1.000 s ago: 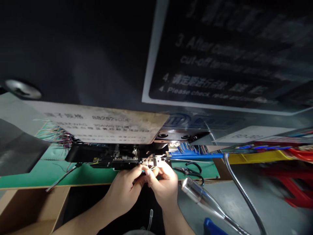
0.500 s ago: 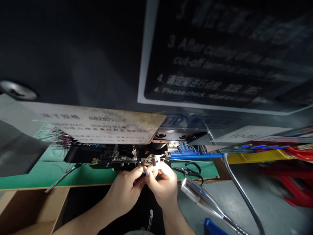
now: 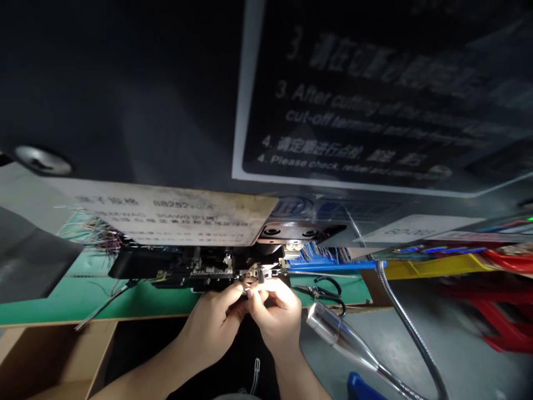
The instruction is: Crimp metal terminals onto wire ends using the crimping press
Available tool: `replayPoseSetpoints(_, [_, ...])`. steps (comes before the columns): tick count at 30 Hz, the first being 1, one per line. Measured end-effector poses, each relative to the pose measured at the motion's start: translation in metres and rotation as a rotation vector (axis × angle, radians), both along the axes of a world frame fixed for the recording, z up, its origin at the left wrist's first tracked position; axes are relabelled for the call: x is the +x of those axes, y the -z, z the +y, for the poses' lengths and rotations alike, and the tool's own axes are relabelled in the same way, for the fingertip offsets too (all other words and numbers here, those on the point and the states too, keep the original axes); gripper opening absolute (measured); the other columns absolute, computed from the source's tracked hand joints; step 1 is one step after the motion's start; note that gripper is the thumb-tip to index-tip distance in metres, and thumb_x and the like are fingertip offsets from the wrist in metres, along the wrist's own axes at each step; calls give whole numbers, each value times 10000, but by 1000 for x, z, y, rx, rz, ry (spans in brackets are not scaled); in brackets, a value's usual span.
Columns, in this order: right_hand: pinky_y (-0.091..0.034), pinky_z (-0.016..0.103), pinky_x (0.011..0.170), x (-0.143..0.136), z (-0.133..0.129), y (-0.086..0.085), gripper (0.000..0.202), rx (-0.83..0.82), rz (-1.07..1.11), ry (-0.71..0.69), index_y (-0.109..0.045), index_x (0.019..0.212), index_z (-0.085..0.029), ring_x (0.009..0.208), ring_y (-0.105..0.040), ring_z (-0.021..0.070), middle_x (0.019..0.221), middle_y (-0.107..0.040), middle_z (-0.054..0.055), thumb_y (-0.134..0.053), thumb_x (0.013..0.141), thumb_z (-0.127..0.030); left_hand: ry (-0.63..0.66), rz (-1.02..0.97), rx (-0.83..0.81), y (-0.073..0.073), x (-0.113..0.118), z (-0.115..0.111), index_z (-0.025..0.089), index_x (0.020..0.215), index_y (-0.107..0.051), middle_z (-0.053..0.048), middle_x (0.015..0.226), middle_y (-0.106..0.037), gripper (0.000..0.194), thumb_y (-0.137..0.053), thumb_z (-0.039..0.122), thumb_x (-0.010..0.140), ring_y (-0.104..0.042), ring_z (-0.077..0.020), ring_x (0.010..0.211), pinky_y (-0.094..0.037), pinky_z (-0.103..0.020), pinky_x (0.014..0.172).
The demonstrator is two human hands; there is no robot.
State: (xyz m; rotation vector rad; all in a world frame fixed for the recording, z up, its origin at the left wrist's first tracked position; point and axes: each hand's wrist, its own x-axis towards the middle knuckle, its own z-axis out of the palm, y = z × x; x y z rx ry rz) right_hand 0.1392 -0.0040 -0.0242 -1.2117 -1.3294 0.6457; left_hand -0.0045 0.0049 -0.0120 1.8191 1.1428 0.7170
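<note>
My left hand (image 3: 214, 322) and my right hand (image 3: 277, 314) meet at the front of the crimping machine's metal tooling (image 3: 254, 273). Both are closed, thumbs and forefingers pinched close together at the lit spot. A short bit of thin wire (image 3: 245, 290), pale and greenish, shows between the fingertips; most of it is hidden by the fingers. The machine's dark housing (image 3: 145, 111), with printed labels, overhangs the hands and fills the upper view.
Black-handled cutters (image 3: 327, 291) lie on the green mat (image 3: 166, 303) at right. A blue tray (image 3: 333, 265) holds many wires, and a wire bundle (image 3: 97, 236) lies at far left. A metal gooseneck lamp (image 3: 345, 339) stands close to my right hand. Below left is a wooden compartment (image 3: 104, 333).
The colour showing between my fingertips has gone from blue to pale green. My hands stay pinched at the tooling, almost unmoved. The view has shifted slightly.
</note>
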Motion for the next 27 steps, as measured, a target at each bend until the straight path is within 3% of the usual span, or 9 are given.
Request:
replayPoseSetpoints(5, [-469, 244, 482, 0, 0, -2, 97, 10, -40, -4, -715, 864, -182, 458, -503, 124, 515, -521, -51, -634, 826, -145, -3, 38, 80, 2, 1, 1, 225, 958, -652, 7, 717, -714, 201, -464, 159, 931, -674, -156, 606, -458, -208, 565])
replayPoseSetpoints(10, [-455, 237, 449, 0, 1, -3, 79, 16, -39, 9, -704, 798, -182, 450, -520, 128, 513, -558, -36, -635, 824, -152, -15, 24, 160, 3, 2, 1, 231, 895, -620, 4, 757, -719, 181, -464, 144, 924, -702, -158, 668, -508, -212, 642])
replayPoseSetpoints(15, [-449, 241, 446, -2, 2, -3, 103, -10, -11, 11, -690, 756, -180, 434, -478, 119, 506, -525, -42, -624, 832, -158, -41, 50, 201, 3, 2, 0, 228, 875, -612, 13, 680, -696, 165, -471, 152, 913, -682, -153, 588, -502, -204, 589])
replayPoseSetpoints(19, [-442, 237, 438, -4, 4, -3, 109, -25, 0, 17, -686, 742, -179, 411, -418, 104, 486, -464, -61, -624, 827, -150, -65, 93, 190, 2, 2, 0, 227, 882, -613, 23, 645, -692, 180, -464, 127, 895, -659, -147, 534, -487, -205, 565])
replayPoseSetpoints(27, [-459, 239, 453, -4, 3, 3, 76, 33, -13, 20, -692, 809, -186, 424, -456, 112, 515, -517, -49, -627, 846, -170, -58, 79, 106, -2, 1, 0, 244, 914, -623, 30, 681, -700, 179, -469, 151, 913, -681, -155, 607, -480, -202, 576])
